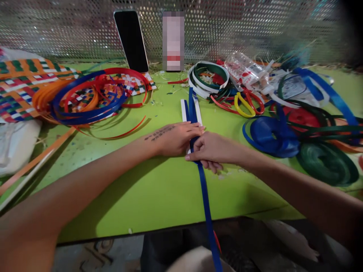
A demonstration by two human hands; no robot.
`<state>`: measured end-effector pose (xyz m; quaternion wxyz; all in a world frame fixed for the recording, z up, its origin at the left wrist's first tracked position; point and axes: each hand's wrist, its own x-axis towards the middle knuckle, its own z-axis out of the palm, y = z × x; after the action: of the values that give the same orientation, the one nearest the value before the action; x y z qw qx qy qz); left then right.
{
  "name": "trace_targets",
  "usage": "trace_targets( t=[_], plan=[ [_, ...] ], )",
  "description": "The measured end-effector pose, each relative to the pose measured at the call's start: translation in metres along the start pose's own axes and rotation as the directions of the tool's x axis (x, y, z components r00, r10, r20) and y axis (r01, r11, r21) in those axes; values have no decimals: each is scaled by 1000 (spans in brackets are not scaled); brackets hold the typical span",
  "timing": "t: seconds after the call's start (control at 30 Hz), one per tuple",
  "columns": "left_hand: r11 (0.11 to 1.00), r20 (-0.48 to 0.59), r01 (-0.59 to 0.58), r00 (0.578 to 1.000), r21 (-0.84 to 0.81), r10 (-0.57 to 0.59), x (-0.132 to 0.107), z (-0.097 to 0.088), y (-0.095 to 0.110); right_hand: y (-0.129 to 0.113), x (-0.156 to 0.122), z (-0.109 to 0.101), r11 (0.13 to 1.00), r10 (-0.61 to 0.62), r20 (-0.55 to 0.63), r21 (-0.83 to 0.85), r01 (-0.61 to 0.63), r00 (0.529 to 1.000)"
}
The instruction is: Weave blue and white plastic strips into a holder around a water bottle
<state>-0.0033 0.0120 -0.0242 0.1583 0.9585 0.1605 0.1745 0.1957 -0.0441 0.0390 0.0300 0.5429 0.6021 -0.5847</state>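
Blue strip (204,196) pinched in right hand (211,151), under flat, open left hand (177,138), seemingly beside white strips (185,113).

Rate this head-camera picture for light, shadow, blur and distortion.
Head view: bright, even light on the green table, soft shadows under both forearms; the hands and blue strip are sharp; corners darken and smear, worst at upper right; a patch on the mesh wall is pixelated.

We see a green desk (159,196) carrying strap coils (93,94), a woven mat (19,85), blue (268,136) and green rolls (326,162), flat strips (191,109), and a propped phone (131,39).
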Motion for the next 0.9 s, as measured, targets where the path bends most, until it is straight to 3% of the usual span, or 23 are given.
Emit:
trace_targets(
  t=[0.13,0.43,0.9],
  plan=[
    [1000,5,-11,1000,-6,11,0,-2,2,0,1,-7,987,82,163,120,-102,983],
    [999,107,-26,994,23,23,-2,-12,1,9,8,-10,986,93,154,123,-112,984],
    [998,45,-65,997,7,64,-4,-4,-2,2,0,-13,991,87,175,81,-103,981]
  ],
)
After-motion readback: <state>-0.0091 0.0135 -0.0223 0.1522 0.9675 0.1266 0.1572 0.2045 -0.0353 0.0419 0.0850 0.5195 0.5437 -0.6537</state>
